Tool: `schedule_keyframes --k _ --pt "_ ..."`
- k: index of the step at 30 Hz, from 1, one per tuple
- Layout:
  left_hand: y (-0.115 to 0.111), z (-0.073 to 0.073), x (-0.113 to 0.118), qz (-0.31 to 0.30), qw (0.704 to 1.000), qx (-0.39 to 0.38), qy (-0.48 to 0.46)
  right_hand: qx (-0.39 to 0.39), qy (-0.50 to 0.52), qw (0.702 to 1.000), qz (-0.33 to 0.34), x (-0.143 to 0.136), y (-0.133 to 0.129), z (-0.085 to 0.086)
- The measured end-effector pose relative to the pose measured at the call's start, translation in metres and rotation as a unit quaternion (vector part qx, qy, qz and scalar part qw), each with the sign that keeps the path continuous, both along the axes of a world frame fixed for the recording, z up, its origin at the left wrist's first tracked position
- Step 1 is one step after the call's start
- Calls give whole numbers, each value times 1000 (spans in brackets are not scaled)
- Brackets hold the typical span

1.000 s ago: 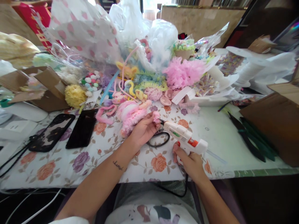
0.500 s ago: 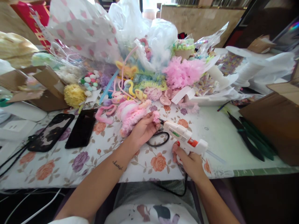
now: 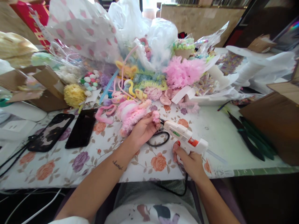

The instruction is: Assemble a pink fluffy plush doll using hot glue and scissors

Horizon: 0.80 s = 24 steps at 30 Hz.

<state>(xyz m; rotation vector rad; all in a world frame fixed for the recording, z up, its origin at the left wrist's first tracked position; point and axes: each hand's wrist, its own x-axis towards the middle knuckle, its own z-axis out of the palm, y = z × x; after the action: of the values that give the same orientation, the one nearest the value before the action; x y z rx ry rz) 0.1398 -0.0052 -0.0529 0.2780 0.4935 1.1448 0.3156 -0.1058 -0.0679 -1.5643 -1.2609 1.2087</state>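
Note:
My left hand [image 3: 146, 128] pinches a small pink fluffy piece [image 3: 155, 117] between thumb and fingers. In my right hand [image 3: 188, 160] is a white hot glue gun [image 3: 181, 133] with a clear glue stick [image 3: 216, 155] poking out of its back. Its dark nozzle points left and meets or nearly meets the pink piece; I cannot tell whether they touch. Behind my left hand lies a pink and white fluffy plush item [image 3: 132, 115]. The gun's black cord [image 3: 161, 144] loops on the tablecloth under the hands.
Two phones [image 3: 80, 129] lie at left beside a cardboard box [image 3: 35, 88]. Craft trimmings, pink fluff [image 3: 183, 73] and plastic bags [image 3: 140, 28] pile up along the back. Dark-bladed scissors [image 3: 246, 137] rest at right by another cardboard box [image 3: 273, 121]. A spool [image 3: 249, 70] stands behind.
Almost nothing differs. The glue gun has shifted very slightly to the right, and both hands keep their holds.

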Motion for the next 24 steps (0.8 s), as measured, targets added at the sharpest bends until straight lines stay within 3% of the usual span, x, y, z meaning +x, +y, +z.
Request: schedule_keyframes --k 24 --pt "-1 4 0 0 1000 -27 8 8 -19 1000 -1 -1 0 5"
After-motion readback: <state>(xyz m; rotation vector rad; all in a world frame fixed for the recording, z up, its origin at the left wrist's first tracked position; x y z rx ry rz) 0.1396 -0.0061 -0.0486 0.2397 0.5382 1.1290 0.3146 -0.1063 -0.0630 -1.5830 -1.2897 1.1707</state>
